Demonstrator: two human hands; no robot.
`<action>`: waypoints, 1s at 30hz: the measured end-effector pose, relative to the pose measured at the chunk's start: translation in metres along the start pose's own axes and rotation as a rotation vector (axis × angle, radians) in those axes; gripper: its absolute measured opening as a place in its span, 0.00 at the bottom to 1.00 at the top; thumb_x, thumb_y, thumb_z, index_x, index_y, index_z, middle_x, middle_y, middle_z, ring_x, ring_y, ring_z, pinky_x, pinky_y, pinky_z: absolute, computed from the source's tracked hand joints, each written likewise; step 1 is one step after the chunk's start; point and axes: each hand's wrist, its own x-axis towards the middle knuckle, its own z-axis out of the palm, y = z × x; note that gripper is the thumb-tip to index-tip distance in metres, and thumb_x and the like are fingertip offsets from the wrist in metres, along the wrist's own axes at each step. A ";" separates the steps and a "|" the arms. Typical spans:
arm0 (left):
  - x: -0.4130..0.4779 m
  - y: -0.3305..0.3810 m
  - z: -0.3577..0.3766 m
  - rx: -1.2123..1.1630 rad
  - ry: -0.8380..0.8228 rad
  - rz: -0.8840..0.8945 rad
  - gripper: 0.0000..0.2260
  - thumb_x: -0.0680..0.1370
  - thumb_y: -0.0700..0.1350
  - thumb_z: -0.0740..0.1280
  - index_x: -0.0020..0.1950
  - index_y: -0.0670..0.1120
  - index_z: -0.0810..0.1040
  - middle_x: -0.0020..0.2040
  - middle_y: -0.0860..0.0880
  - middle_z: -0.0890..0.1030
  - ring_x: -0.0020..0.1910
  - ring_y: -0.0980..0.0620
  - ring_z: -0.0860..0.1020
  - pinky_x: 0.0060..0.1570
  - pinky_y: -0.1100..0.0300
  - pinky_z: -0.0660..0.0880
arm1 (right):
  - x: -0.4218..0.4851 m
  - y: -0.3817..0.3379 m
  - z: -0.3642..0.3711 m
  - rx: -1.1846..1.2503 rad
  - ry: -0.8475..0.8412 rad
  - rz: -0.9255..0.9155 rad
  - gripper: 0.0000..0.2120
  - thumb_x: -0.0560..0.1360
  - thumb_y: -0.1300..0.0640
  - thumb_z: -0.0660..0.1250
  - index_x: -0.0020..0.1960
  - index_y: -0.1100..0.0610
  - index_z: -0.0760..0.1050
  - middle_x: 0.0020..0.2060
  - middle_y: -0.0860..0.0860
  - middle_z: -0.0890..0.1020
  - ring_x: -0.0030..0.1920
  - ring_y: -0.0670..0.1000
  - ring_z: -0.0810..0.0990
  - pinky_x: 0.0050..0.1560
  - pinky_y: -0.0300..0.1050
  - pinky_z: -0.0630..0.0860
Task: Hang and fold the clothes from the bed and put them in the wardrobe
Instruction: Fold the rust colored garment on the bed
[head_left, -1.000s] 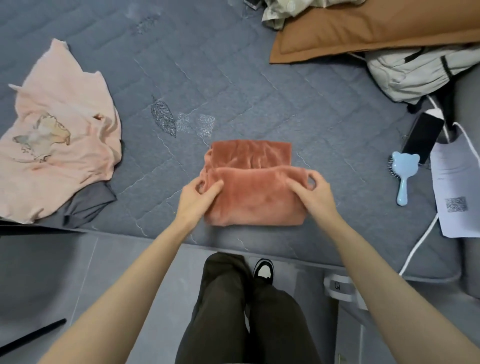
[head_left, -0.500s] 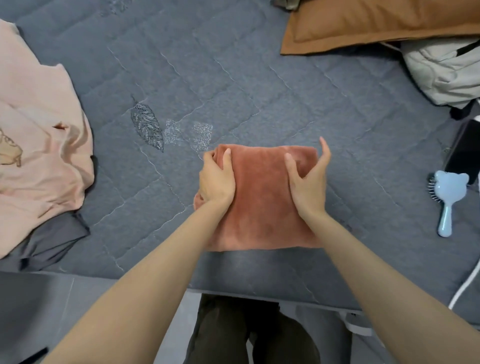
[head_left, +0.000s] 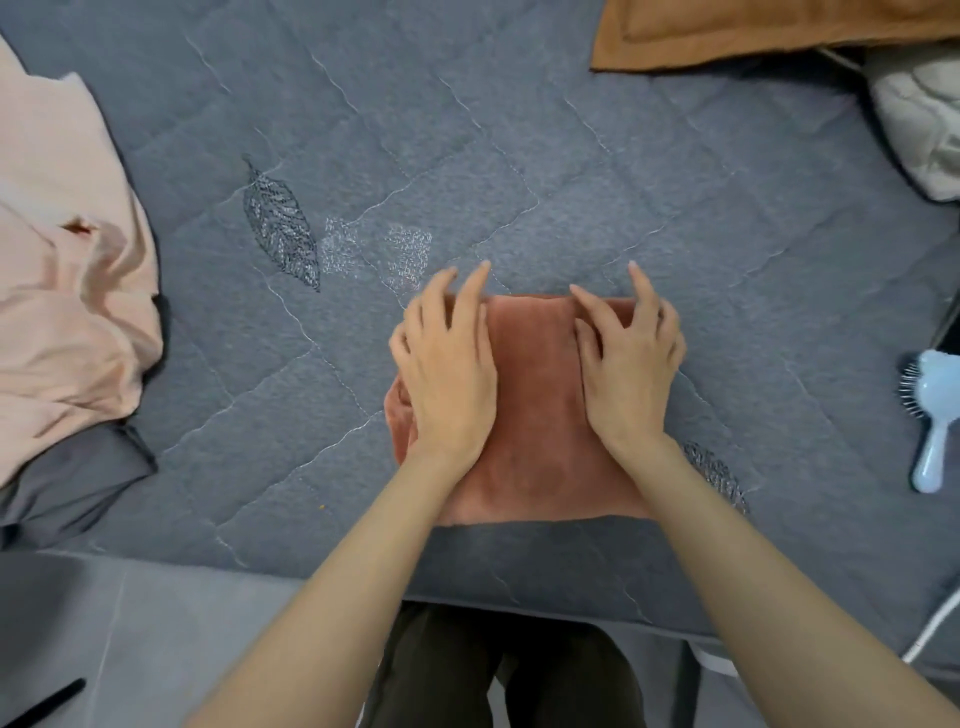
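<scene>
A folded rust-pink fleece garment (head_left: 535, 415) lies as a neat rectangle near the front edge of the grey quilted bed (head_left: 467, 156). My left hand (head_left: 447, 374) rests flat on its left half, fingers spread and reaching past the far edge. On the right half lies my right hand (head_left: 628, 369), palm down, fingers loosely bent over the far edge. Both palms press the fabric; neither grips it. A pale pink T-shirt (head_left: 62, 291) lies crumpled at the left, on top of a dark grey garment (head_left: 67, 483).
A brown pillow (head_left: 753, 31) sits at the back right, with a cream garment (head_left: 919, 119) beside it. A light blue hairbrush (head_left: 935, 415) lies at the right edge, a white cable (head_left: 930, 634) below it. The bed's front edge and grey floor (head_left: 130, 623) are below.
The top half of the fleece was folded over a second ago. Since then both hands slid forward across it and their fingers spread out flat; the view moved closer over the bed.
</scene>
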 end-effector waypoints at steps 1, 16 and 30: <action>-0.007 0.005 -0.004 -0.006 -0.031 0.070 0.17 0.83 0.48 0.55 0.71 0.56 0.69 0.71 0.51 0.69 0.69 0.51 0.67 0.66 0.49 0.61 | -0.006 -0.004 -0.003 0.039 -0.014 -0.004 0.17 0.82 0.49 0.56 0.70 0.41 0.69 0.77 0.51 0.56 0.74 0.57 0.57 0.73 0.60 0.52; -0.040 -0.028 0.022 -0.089 -0.337 -0.405 0.36 0.67 0.77 0.56 0.72 0.73 0.46 0.78 0.41 0.50 0.77 0.40 0.52 0.71 0.36 0.50 | -0.046 0.007 0.026 0.188 -0.339 0.302 0.37 0.68 0.24 0.57 0.69 0.23 0.39 0.78 0.55 0.40 0.76 0.66 0.49 0.70 0.69 0.58; -0.043 -0.036 0.023 -0.141 -0.352 -0.403 0.37 0.67 0.77 0.58 0.71 0.74 0.44 0.58 0.44 0.74 0.53 0.39 0.78 0.51 0.48 0.72 | -0.049 0.013 0.035 0.196 -0.279 0.350 0.43 0.67 0.23 0.58 0.74 0.32 0.41 0.62 0.58 0.76 0.59 0.62 0.76 0.59 0.58 0.72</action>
